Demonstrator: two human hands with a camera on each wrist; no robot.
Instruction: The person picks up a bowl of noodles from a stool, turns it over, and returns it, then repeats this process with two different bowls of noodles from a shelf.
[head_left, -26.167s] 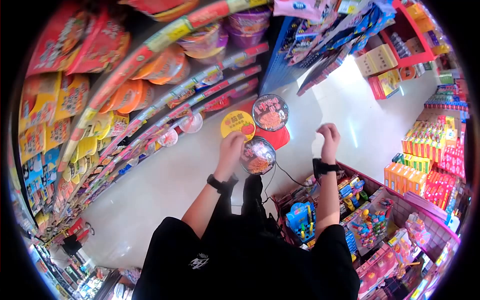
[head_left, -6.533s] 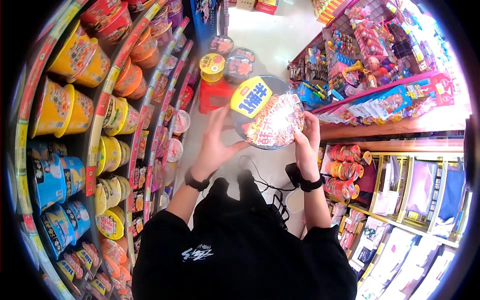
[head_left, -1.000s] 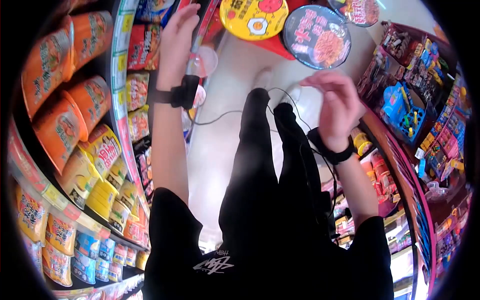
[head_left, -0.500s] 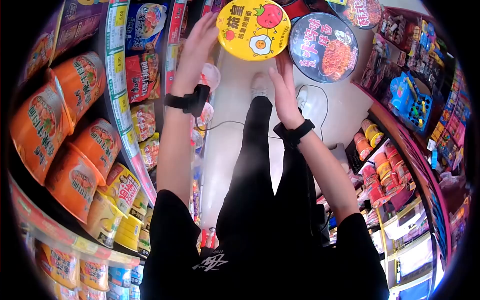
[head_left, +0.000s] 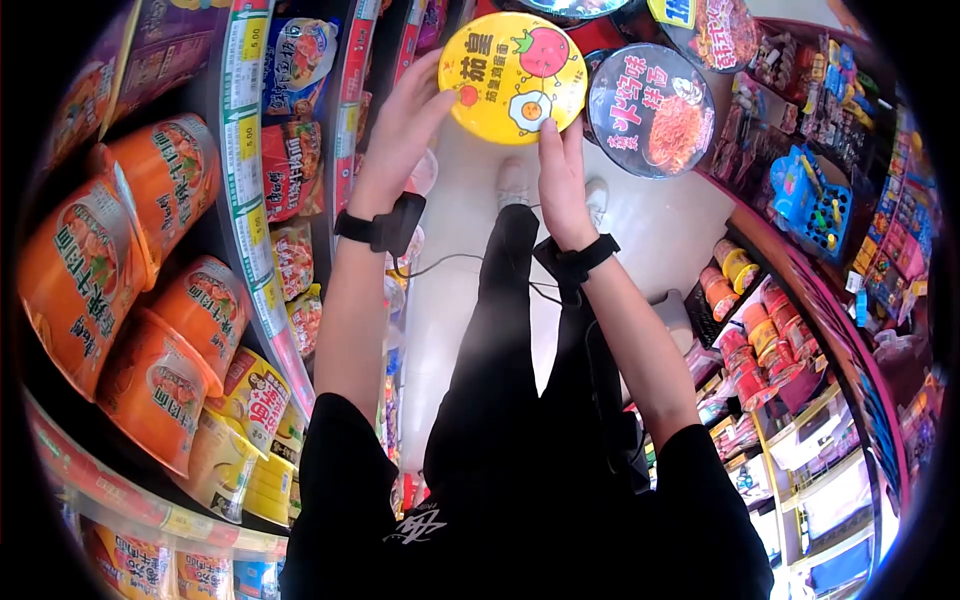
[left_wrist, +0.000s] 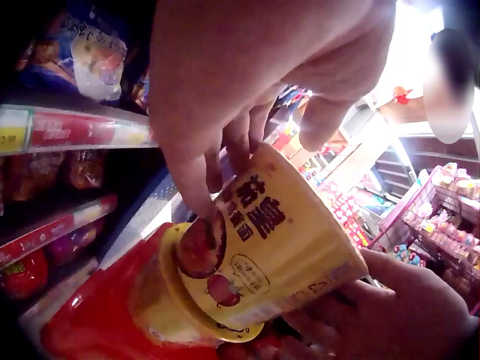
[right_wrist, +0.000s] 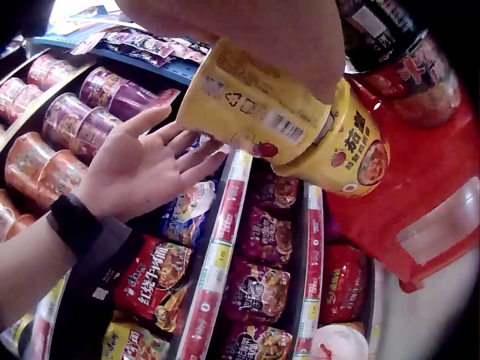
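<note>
Hands (head_left: 405, 130) (head_left: 566, 190) with yellow tub (head_left: 508, 72) between

the right hand (right_wrist: 270, 41) partly hides the yellow cup (right_wrist: 240, 109)

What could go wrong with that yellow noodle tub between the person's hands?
The upper yellow tub might slip or topple: it is right over the lower yellow tub on the red stool, and the left hand is spread beside it rather than wrapped round it. It might also bump the dark-lidded tub, which is close by in the head view.
</note>
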